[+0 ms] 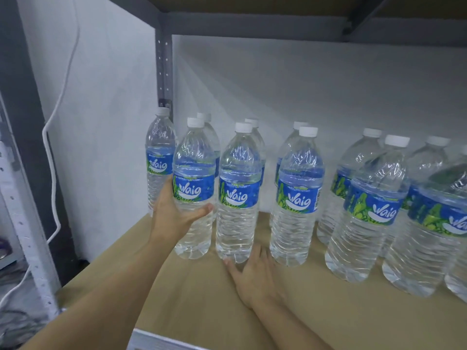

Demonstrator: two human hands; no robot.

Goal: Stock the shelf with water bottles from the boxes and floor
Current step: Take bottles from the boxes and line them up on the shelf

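Observation:
Several clear water bottles with blue labels and white caps stand upright in rows on the brown shelf board (192, 294). My left hand (174, 215) grips the front-left bottle (194, 188) round its middle, thumb across the front below the label. My right hand (255, 274) lies flat on the board, its fingers touching the base of the neighbouring bottle (238, 198). Further right stand more bottles, such as one in the middle (298, 198) and one nearer the right edge (369, 210).
A grey metal upright (164, 72) holds the shelf at the back left, with a grey beam (252, 26) overhead. A white cable (54, 147) hangs down the white wall at left. The shelf's front rim (156, 339) runs below my arms.

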